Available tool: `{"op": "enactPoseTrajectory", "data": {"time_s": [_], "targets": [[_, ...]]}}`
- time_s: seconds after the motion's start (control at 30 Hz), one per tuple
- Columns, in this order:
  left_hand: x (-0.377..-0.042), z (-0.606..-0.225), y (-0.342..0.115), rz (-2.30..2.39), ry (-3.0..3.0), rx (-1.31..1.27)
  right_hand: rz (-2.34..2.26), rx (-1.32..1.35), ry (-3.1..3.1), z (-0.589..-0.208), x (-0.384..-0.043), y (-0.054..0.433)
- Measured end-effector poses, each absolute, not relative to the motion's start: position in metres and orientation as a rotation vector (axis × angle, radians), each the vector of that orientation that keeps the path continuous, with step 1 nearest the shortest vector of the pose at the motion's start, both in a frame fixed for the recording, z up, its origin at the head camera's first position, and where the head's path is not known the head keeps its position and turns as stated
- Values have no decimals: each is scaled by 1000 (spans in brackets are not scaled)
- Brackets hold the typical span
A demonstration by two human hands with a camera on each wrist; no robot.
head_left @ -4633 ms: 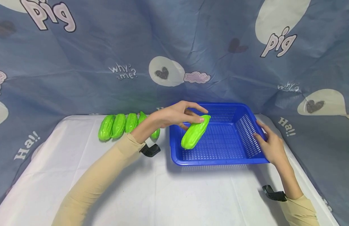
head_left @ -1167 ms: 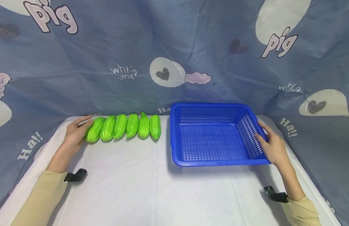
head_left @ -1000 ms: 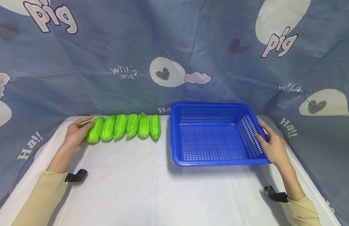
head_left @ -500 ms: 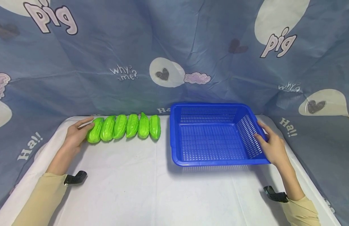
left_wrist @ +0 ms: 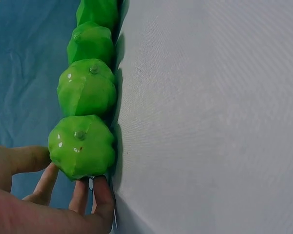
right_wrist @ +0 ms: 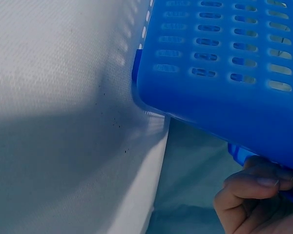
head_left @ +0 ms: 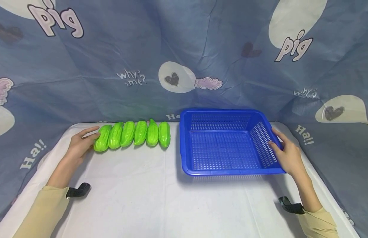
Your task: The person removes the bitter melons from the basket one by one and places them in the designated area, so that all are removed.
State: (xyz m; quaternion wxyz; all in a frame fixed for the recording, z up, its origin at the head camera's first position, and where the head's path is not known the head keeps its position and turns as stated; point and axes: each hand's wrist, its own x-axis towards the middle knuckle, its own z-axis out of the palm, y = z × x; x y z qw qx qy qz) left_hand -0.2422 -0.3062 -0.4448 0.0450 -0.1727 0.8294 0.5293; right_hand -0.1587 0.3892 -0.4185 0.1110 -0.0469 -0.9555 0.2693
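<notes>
Several bright green ridged gourds, like bitter melons, lie side by side in a row at the back left of the table in the head view. My left hand (head_left: 79, 143) is at the row's left end, its fingers against the outer side of the leftmost gourd (head_left: 102, 138). In the left wrist view, thumb and fingertips touch the stem-end gourd (left_wrist: 83, 146) on its outer side, and that gourd sits close against its neighbour (left_wrist: 87, 87). My right hand (head_left: 288, 153) grips the right rim of a blue plastic basket (head_left: 231, 172), thumb inside and fingers outside.
A white cloth covers the table (head_left: 142, 198). Behind it hangs a blue printed curtain (head_left: 112, 49), close behind the gourds and basket. The basket's slotted floor (head_left: 222, 148) is bare, and its left wall stands near the rightmost gourd (head_left: 164, 135).
Earlier my left hand held a gourd over the basket; now the row has one more at its left end. In the last second, my left hand nudged the leftmost gourd slightly right.
</notes>
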Motion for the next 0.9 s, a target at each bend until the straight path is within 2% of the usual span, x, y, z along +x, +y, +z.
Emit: {"op": "enactPoseTrajectory", "data": {"time_s": [0.47, 0.67, 0.77, 0.9], "targets": [[-235, -442, -308, 1653, 2540, -515, 770, -132, -2822, -419, -161, 388], [-223, -430, -306, 1393, 2807, -517, 741, -116, -2832, -417, -161, 388], [-214, -422, -299, 1270, 2963, -386, 693, -108, -2854, -415, -160, 390], [-199, -413, -287, 1157, 3169, -64, 580, -93, -2896, -411, -158, 392]]}}
